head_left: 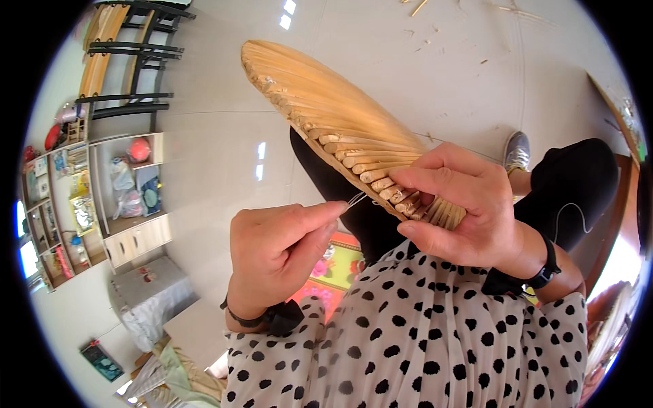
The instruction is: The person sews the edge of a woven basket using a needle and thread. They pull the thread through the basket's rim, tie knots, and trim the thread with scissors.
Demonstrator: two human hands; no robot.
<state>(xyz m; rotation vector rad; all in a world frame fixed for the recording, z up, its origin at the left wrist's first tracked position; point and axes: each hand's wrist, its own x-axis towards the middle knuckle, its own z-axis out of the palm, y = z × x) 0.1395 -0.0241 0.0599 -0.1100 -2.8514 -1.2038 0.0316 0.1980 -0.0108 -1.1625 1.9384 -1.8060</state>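
Observation:
A flat, rounded tray of straw-coloured plant stalks [354,109] is tilted up over my lap, its rim of round cut stalk ends facing me. My right hand [473,204] grips its near end, fingers on the stalks and thumb at the lower edge. At the left of that edge, my left hand [272,248] pinches a thin pale thread [356,198] between thumb and forefinger. The thread runs toward the rim; where it enters the stalks is hard to make out.
Another loose thread [571,207] lies over my dark trouser knee at right. Stalk scraps [420,7] are scattered on the pale tiled floor [211,156]. Folding chairs [132,61] and a shelf unit [132,197] stand at the left. Beneath me is a colourful patterned seat [326,272].

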